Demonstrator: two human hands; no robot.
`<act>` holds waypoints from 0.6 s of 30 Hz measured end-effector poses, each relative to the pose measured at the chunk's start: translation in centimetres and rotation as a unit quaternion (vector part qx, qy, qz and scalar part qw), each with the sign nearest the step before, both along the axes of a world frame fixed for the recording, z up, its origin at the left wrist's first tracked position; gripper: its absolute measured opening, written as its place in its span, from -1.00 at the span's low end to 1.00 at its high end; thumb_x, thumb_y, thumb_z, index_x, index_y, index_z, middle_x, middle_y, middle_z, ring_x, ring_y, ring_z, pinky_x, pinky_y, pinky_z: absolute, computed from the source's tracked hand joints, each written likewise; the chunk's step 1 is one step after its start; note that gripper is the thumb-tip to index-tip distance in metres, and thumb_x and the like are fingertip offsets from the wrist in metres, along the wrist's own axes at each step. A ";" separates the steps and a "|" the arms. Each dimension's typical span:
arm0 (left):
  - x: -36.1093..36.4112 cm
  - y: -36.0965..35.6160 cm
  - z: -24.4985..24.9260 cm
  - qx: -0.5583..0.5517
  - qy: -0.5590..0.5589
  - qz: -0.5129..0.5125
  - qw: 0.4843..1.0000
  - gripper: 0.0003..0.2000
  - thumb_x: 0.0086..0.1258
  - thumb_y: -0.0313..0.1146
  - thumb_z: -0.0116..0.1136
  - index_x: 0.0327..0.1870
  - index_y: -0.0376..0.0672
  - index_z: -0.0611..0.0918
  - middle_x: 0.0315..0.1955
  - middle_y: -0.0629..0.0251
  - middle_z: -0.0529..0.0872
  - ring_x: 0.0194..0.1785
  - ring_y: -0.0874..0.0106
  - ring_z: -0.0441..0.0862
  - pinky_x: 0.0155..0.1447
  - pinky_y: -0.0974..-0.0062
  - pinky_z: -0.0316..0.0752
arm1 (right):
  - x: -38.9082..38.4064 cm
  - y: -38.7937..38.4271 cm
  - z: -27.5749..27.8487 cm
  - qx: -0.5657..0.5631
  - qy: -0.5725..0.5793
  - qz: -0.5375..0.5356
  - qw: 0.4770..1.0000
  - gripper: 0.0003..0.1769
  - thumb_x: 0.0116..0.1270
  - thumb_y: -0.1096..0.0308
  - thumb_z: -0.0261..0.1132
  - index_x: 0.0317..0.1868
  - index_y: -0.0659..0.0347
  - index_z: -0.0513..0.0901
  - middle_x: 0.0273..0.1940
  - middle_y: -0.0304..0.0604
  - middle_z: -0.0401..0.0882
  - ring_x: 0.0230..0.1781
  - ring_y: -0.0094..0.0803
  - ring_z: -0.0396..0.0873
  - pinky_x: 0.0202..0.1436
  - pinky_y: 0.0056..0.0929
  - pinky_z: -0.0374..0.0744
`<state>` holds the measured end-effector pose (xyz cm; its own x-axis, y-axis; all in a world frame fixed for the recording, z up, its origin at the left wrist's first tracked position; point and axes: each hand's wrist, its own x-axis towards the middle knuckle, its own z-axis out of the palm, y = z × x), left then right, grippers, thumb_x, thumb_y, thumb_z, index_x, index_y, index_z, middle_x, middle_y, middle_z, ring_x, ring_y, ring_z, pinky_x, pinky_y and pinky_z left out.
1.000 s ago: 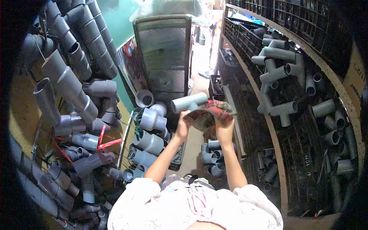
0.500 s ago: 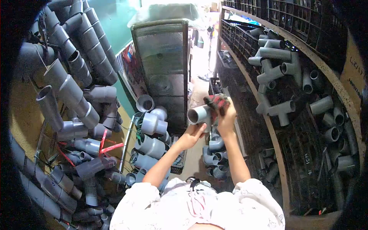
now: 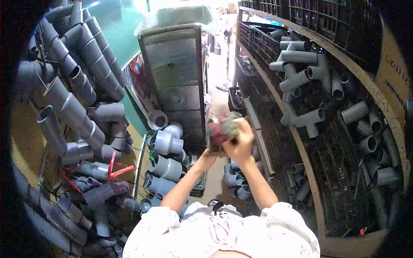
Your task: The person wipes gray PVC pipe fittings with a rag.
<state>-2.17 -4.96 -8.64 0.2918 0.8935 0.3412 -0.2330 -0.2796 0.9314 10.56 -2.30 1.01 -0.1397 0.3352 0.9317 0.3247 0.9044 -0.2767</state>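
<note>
My right hand (image 3: pixel 241 144) is closed on a crumpled red, black and greenish cloth (image 3: pixel 219 131), pressed over the front of a grey pipe tee. The cloth and my fingers now cover nearly all of the tee. My left hand (image 3: pixel 211 155) is below and to the left, wrapped round the tee from beneath, its fingers partly hidden behind the cloth. Both hands are close together in front of my chest, above the narrow floor between the stocks of fittings.
Strung grey couplings (image 3: pixel 79 114) hang on the left, above stacked fittings. Larger grey reducers (image 3: pixel 165 167) and elbows (image 3: pixel 232 175) stand low ahead. A dark-framed cabinet (image 3: pixel 172 73) is at the back. On the right, a wooden-edged shelf holds tees (image 3: pixel 309 117) and black crates (image 3: pixel 260 38).
My right hand has brought the cloth down and left across the tee, hiding its open end, which showed before. The view has shifted slightly to the right.
</note>
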 end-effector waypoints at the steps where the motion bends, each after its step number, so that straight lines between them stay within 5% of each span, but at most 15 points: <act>1: 0.1 -0.9 0.1 -0.129 -0.150 0.006 0.980 -0.64 0.32 -0.22 -0.12 0.11 -0.11 0.30 -0.17 0.38 0.47 -0.10 0.53 0.43 -0.03 0.55 0.39 | -0.2 -0.9 0.3 0.005 -0.034 0.005 0.999 -0.74 -0.31 0.53 0.17 -0.44 0.32 0.51 -0.41 -0.08 0.46 -0.42 -0.16 0.46 -0.31 -0.31 0.42; 2: 0.4 -1.8 1.9 -0.252 -0.292 0.011 0.922 -0.63 0.32 -0.21 -0.13 0.12 -0.09 0.30 -0.13 0.35 0.48 -0.03 0.51 0.44 0.04 0.51 0.38 | -0.1 -1.8 0.5 0.013 -0.066 0.008 0.998 -0.70 -0.37 0.51 0.17 -0.45 0.31 0.52 -0.41 -0.09 0.45 -0.45 -0.15 0.43 -0.35 -0.29 0.40; 3: -0.6 -1.0 1.6 -0.064 -0.151 -0.028 0.986 -0.62 0.33 -0.19 -0.16 0.15 -0.05 0.27 -0.04 0.34 0.46 0.02 0.50 0.42 0.09 0.44 0.38 | 0.1 -1.9 0.2 0.049 -0.092 0.007 0.995 -0.67 -0.40 0.41 0.23 -0.45 0.30 0.52 -0.42 -0.11 0.43 -0.50 -0.19 0.38 -0.42 -0.34 0.35; 4: -0.8 0.8 1.4 -0.049 -0.395 -0.359 0.844 -0.59 0.35 -0.23 -0.20 0.20 -0.08 0.21 0.07 0.30 0.38 0.08 0.45 0.38 0.14 0.43 0.33 | 0.7 -2.1 0.1 0.081 -0.107 -0.005 0.991 -0.67 -0.37 0.35 0.26 -0.45 0.28 0.52 -0.39 -0.16 0.44 -0.49 -0.24 0.38 -0.43 -0.35 0.35; 6: -1.0 -0.9 2.6 -0.150 -0.231 -0.102 0.956 -0.58 0.38 -0.25 -0.25 0.23 -0.14 0.14 0.09 0.27 0.34 0.11 0.45 0.35 0.14 0.42 0.33 | 2.0 -1.6 -0.4 0.078 -0.098 -0.008 0.992 -0.64 -0.33 0.30 0.25 -0.40 0.27 0.55 -0.41 -0.15 0.45 -0.50 -0.24 0.38 -0.43 -0.34 0.35; 8: -0.2 -1.6 3.8 -0.094 -0.138 -0.005 0.986 -0.57 0.40 -0.23 -0.31 0.24 -0.19 0.11 0.09 0.24 0.32 0.10 0.47 0.34 0.13 0.42 0.31 | 2.9 -0.6 -0.7 0.070 -0.069 -0.021 0.995 -0.65 -0.20 0.21 0.22 -0.39 0.28 0.56 -0.44 -0.12 0.45 -0.49 -0.22 0.39 -0.40 -0.29 0.33; 9: 0.0 -1.9 4.1 -0.161 -0.119 0.023 0.980 -0.57 0.40 -0.23 -0.30 0.23 -0.20 0.12 0.03 0.25 0.37 0.05 0.49 0.37 0.12 0.46 0.30 | 3.0 -0.4 -0.2 0.049 -0.068 -0.026 0.996 -0.66 -0.20 0.22 0.22 -0.40 0.28 0.56 -0.44 -0.11 0.45 -0.48 -0.20 0.39 -0.39 -0.28 0.32; 10: 0.1 -2.0 4.2 -0.227 -0.099 0.050 0.967 -0.58 0.40 -0.23 -0.30 0.23 -0.21 0.13 -0.03 0.26 0.42 0.00 0.51 0.39 0.11 0.49 0.28 | 3.0 -0.2 0.4 0.028 -0.067 -0.034 0.997 -0.68 -0.19 0.24 0.21 -0.40 0.28 0.55 -0.45 -0.10 0.45 -0.47 -0.19 0.38 -0.38 -0.28 0.31; 12: 0.2 -1.5 3.6 -0.089 0.015 0.028 0.996 -0.61 0.40 -0.24 -0.28 0.19 -0.20 0.18 -0.15 0.29 0.47 -0.09 0.54 0.41 0.06 0.52 0.30 | 2.0 0.6 0.3 0.003 -0.042 -0.060 0.997 -0.69 -0.28 0.29 0.23 -0.46 0.30 0.51 -0.42 -0.04 0.43 -0.44 -0.14 0.38 -0.36 -0.27 0.31; 15: -0.1 0.3 1.4 0.272 0.139 0.090 0.948 -0.65 0.34 -0.32 -0.19 0.13 -0.19 0.24 -0.18 0.31 0.49 -0.09 0.49 0.41 0.04 0.50 0.32 | 1.0 -1.1 0.2 0.051 -0.085 0.030 0.995 -0.64 -0.36 0.29 0.26 -0.46 0.30 0.48 -0.40 -0.06 0.42 -0.43 -0.14 0.38 -0.37 -0.26 0.34; 17: -0.2 -0.5 1.2 0.247 0.065 0.067 0.964 -0.61 0.29 -0.30 -0.10 0.13 -0.17 0.25 -0.09 0.37 0.44 -0.05 0.47 0.39 0.05 0.48 0.31 | 2.0 -2.4 -1.1 0.043 -0.169 0.025 0.984 -0.62 -0.38 0.28 0.26 -0.43 0.26 0.50 -0.41 -0.09 0.43 -0.44 -0.15 0.39 -0.36 -0.24 0.35; 18: 0.4 -2.2 3.1 0.075 -0.043 0.011 0.996 -0.56 0.27 -0.24 -0.06 0.16 -0.15 0.24 -0.03 0.43 0.39 -0.02 0.49 0.37 0.05 0.47 0.31 | 2.8 -2.0 -2.0 0.042 -0.167 0.021 0.985 -0.62 -0.38 0.28 0.26 -0.43 0.25 0.51 -0.41 -0.10 0.43 -0.44 -0.15 0.40 -0.36 -0.23 0.35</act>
<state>-1.81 -7.13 -5.51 0.2375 0.8358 0.4950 -0.3027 -0.4206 0.8553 13.34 -4.31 -0.96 -0.4547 0.2453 0.8562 0.3460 0.9345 -0.0840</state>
